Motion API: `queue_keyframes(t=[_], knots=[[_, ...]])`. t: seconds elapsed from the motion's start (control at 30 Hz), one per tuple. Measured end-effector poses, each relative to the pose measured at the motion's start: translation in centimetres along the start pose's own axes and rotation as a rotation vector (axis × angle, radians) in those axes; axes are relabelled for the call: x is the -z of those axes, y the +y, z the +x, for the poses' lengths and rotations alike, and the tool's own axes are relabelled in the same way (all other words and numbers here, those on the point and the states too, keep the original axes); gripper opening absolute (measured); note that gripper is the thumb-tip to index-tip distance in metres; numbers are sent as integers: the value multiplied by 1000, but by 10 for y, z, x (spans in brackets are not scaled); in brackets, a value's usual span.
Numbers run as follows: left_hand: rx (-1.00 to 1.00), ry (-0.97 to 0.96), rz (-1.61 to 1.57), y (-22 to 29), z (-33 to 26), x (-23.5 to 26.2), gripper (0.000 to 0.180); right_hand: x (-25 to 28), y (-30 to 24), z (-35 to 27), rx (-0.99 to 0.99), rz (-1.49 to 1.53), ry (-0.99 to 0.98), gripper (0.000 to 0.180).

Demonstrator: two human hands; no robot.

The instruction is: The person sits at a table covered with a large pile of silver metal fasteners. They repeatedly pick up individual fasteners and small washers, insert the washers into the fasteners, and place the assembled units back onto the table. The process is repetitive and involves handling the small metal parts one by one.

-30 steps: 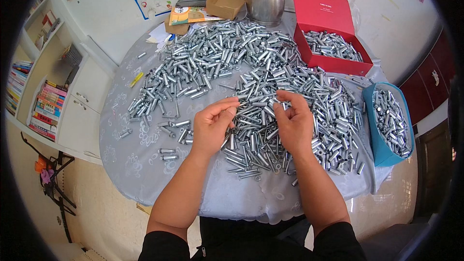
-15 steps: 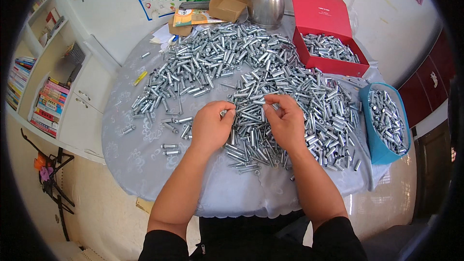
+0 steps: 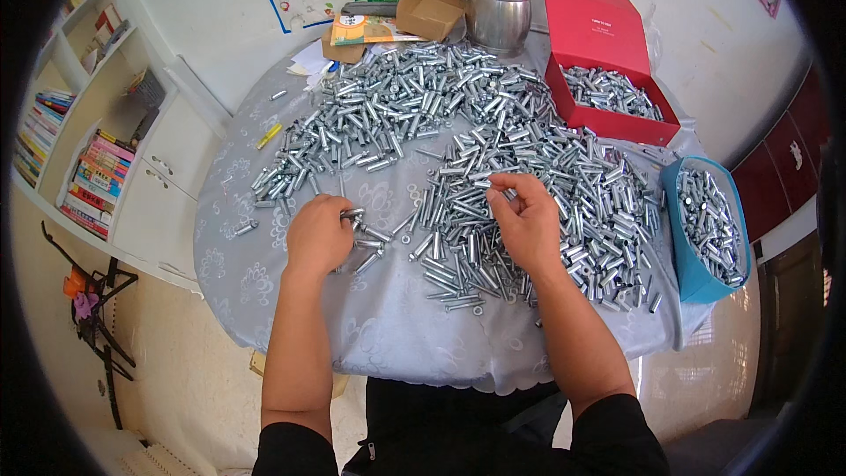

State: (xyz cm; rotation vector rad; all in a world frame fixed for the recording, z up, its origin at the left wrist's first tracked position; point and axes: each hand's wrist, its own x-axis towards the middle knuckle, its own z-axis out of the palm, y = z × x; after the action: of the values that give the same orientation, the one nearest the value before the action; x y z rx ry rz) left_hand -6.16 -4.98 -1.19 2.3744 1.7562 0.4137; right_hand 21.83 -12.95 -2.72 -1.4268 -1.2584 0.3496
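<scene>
My left hand [image 3: 320, 234] is over the cloth at the left of the middle, its fingers curled. An expansion bolt [image 3: 352, 213] shows at its fingertips, and a few more sleeved bolts [image 3: 370, 259] lie just beside it. Over the near right heap of metal sleeves and bolts [image 3: 493, 150] hangs my right hand [image 3: 529, 225], thumb and fingers closed together. Whatever it may hold is too small to make out. A second heap of sleeved bolts [image 3: 361, 115] spreads across the far left. Small nuts or washers [image 3: 414, 197] lie between the heaps.
At the back right stands an open red box [image 3: 617, 123] full of metal parts. A blue bin [image 3: 696, 273] with more parts is at the right edge. Behind are a steel canister [image 3: 500, 13] and a cardboard box [image 3: 432, 9]. A yellow marker [image 3: 270, 136] lies far left.
My left hand has moved left and slightly down, away from my right hand, to the loose bolts. My right hand stays over the near right heap. The view has shifted slightly.
</scene>
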Motion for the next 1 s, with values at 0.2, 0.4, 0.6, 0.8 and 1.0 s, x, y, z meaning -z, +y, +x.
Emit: queue_keyframes(t=[0.2, 0.4, 0.6, 0.8, 1.0], knots=[[15, -74, 8, 9, 4, 0, 23, 1, -2, 0, -20, -11, -7, 17], [-116, -31, -376, 37, 12, -11, 30, 2, -5, -2, -9, 30, -69, 18], [65, -327, -1418, 90, 27, -20, 29, -2, -8, -7, -27, 109, -174, 15], [-5, -296, -1812, 88, 22, -51, 15, -4, -2, -7, -178, 201, -230, 23], [-84, -293, -1637, 90, 14, -52, 13, 4, -11, 1, -333, 383, -254, 20]])
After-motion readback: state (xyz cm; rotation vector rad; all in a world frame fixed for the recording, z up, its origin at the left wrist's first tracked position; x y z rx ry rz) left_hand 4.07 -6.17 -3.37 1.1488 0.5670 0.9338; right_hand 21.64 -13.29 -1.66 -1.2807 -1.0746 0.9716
